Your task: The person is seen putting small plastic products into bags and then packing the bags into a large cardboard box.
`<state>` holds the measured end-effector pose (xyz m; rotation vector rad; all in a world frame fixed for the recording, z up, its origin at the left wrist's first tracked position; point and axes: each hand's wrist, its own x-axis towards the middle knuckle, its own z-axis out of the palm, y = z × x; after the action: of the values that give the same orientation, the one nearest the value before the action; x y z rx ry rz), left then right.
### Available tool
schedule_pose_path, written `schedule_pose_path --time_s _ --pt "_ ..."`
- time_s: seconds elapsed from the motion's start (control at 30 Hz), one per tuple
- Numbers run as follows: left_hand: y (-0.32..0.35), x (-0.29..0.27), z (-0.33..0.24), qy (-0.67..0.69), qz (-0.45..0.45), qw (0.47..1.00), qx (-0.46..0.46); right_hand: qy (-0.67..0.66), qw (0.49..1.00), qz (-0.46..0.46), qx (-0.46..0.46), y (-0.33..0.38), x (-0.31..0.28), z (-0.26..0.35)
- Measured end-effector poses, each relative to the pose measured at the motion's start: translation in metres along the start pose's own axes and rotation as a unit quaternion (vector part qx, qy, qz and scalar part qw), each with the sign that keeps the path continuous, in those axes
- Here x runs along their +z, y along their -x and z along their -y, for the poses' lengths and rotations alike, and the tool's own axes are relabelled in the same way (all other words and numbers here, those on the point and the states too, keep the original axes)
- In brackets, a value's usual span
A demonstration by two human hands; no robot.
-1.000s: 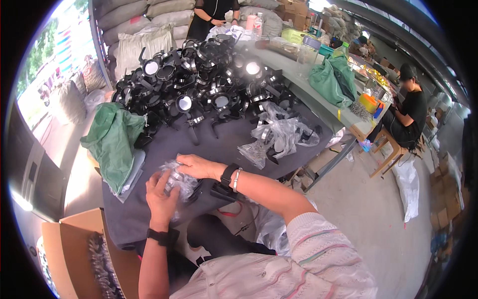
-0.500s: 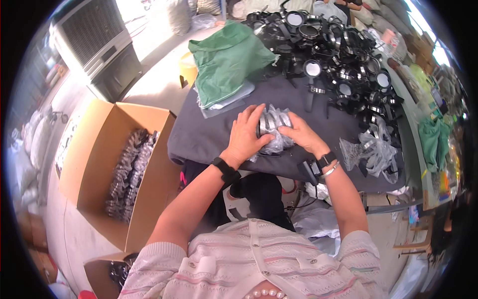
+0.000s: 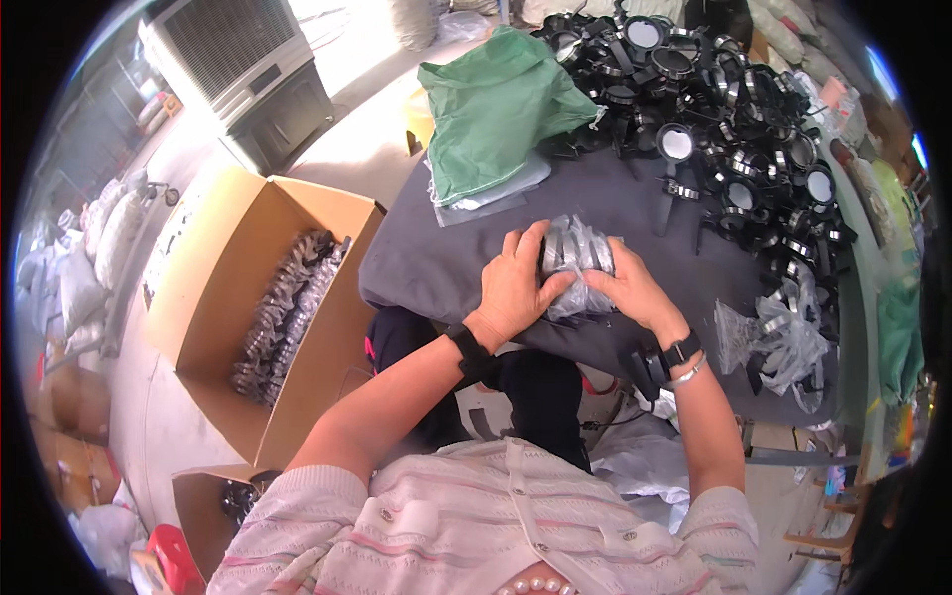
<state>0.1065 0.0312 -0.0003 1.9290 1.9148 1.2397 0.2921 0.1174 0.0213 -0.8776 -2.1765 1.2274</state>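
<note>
Lying on the grey-covered desk (image 3: 426, 263), a clear plastic bag of black rings (image 3: 575, 263) is clasped between both hands: left hand (image 3: 516, 288) fingers (image 3: 526, 248) curled over its near side, right hand (image 3: 630, 290) fingers closed on its far side. Beyond the fingertips sprawls a pile of black headlamps (image 3: 734, 119); left of them lies a green sack (image 3: 496, 109), and further left an open cardboard box (image 3: 258, 307).

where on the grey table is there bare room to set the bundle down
Bare grey tablecloth lies left of the left hand, below the green fabric bag. A smaller strip lies between the right hand and the black strap pile. Loose clear plastic bags crowd the right.
</note>
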Motion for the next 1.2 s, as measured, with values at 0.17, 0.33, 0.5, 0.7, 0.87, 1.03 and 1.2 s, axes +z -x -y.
schedule_pose_path --time_s 0.17,0.33,0.5,0.7,0.87,1.03,1.2 --pt "-0.009 0.001 0.011 0.005 -0.038 0.999 0.013 0.007 0.998 -0.035 -0.059 -0.009 0.009 -0.006" --pt "-0.011 -0.002 0.014 0.014 -0.024 0.998 0.048 -0.039 0.998 -0.043 -0.009 -0.007 0.011 0.0" --pt "-0.006 0.005 0.012 0.025 -0.013 0.997 0.075 -0.017 0.997 -0.066 -0.025 0.009 0.007 -0.015" --pt "-0.001 0.007 0.001 0.046 -0.06 0.993 0.094 -0.106 0.993 -0.05 0.011 0.013 0.0 -0.017" --pt "0.009 -0.018 0.002 0.06 -0.025 0.998 0.019 -0.148 0.988 -0.031 0.032 0.007 0.02 -0.015" --pt "0.017 -0.069 0.031 0.079 -0.04 0.996 -0.027 -0.142 0.989 -0.013 0.038 -0.028 0.066 0.036" --pt "0.02 -0.153 0.078 0.054 -0.12 0.988 -0.083 -0.104 0.993 0.059 -0.019 -0.097 0.128 0.102"
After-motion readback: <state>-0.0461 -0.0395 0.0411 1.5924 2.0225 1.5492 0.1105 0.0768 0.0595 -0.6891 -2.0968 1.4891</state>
